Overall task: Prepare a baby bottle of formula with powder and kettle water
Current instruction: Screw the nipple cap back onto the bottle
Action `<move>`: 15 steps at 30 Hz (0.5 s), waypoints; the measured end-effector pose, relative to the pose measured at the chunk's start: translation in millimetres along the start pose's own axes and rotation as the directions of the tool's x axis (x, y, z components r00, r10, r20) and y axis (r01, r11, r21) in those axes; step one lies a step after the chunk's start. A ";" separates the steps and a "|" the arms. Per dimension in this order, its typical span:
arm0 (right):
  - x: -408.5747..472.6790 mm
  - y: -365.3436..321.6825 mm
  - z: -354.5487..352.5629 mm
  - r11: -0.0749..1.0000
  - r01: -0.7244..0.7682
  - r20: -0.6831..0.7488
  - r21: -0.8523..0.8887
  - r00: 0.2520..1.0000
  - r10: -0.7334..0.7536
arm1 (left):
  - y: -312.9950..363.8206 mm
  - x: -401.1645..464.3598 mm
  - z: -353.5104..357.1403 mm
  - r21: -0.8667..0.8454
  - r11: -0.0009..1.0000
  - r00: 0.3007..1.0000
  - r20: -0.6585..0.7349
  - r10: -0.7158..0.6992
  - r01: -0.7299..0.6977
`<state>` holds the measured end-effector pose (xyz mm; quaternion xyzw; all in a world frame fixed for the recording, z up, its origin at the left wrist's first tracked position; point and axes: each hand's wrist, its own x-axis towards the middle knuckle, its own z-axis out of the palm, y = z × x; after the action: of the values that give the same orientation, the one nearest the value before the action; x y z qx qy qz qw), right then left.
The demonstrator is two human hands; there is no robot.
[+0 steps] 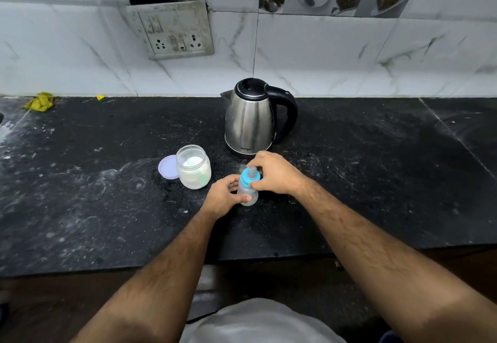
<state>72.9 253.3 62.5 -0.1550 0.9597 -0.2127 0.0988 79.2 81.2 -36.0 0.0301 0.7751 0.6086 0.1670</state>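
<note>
On the speckled black stone counter [80,208], the left hand [223,197] grips the clear plastic baby bottle [248,190] by its body; the right hand [274,173] pinches its blue screw collar [248,178]. Just left stands an open jar of white powder [193,167], lid [168,167] touching. Behind, a steel kettle [251,119] with black handle

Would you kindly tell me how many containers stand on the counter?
3: the kettle at the back, the open powder jar left of it, and the bottle held in both hands.
</note>
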 end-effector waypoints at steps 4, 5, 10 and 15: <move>3.9 -5.3 0.3 0.998 -0.001 0.037 -0.068 0.999 0.004 | -0.3 -0.1 -0.1 0.008 1.000 1.000 0.002 0.006 -0.006; 5.2 -7.0 0.2 0.996 -0.002 0.041 -0.089 0.999 0.005 | -0.1 -0.1 -0.1 0.009 1.000 1.000 0.002 0.008 -0.008; 9.6 -13.8 1.5 0.981 -0.010 0.040 -0.192 0.999 0.018 | -1.6 -0.2 -0.1 0.001 1.000 1.000 0.004 0.009 -0.009; 11.6 -13.0 6.5 0.964 -0.046 0.012 -0.263 0.999 0.051 | -2.9 0.7 -0.2 -0.014 1.000 1.000 0.002 0.005 -0.005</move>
<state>67.1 235.7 61.0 -0.1451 0.9819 -0.0796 0.0916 78.9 80.4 -38.9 0.0315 0.7705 0.6144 0.1666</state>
